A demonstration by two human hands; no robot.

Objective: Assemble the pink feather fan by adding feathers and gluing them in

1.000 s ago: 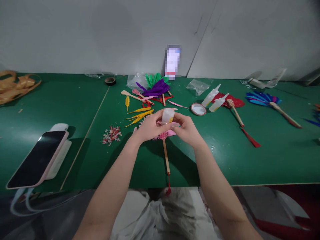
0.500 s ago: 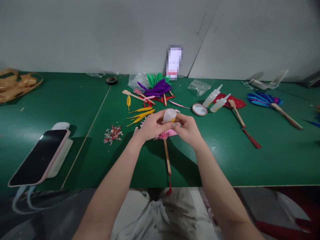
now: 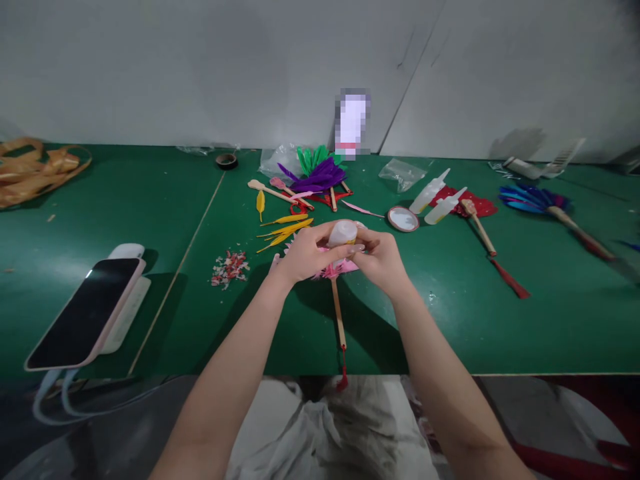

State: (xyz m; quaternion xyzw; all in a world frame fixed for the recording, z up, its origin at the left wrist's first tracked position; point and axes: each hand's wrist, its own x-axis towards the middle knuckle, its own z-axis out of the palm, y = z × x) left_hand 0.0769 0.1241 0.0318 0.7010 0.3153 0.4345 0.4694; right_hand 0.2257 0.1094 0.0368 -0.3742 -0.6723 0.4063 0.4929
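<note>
My left hand [image 3: 309, 255] is closed round a white glue bottle [image 3: 343, 232], its rounded base turned up and its nozzle end hidden. Close beside it, my right hand [image 3: 384, 261] has its fingers pinched together; whatever they grip is hidden. Beneath both hands lies a pink feather fan [image 3: 336, 270], mostly covered by them. The fan's wooden handle [image 3: 339, 313] points toward me, and its red tassel [image 3: 343, 379] hangs over the table edge.
Beyond my hands are yellow feathers [image 3: 283, 233], purple feathers [image 3: 317, 177] and a small round dish [image 3: 403, 219]. Two more glue bottles [image 3: 444, 207] lie by a red fan [image 3: 480, 230]. A blue fan [image 3: 535, 199] is far right, a phone [image 3: 87, 310] left, scraps [image 3: 230, 269] nearer.
The whole view has shifted slightly, so things appear a little farther right. My hands keep nearly the same grip and place over the pink fan.
</note>
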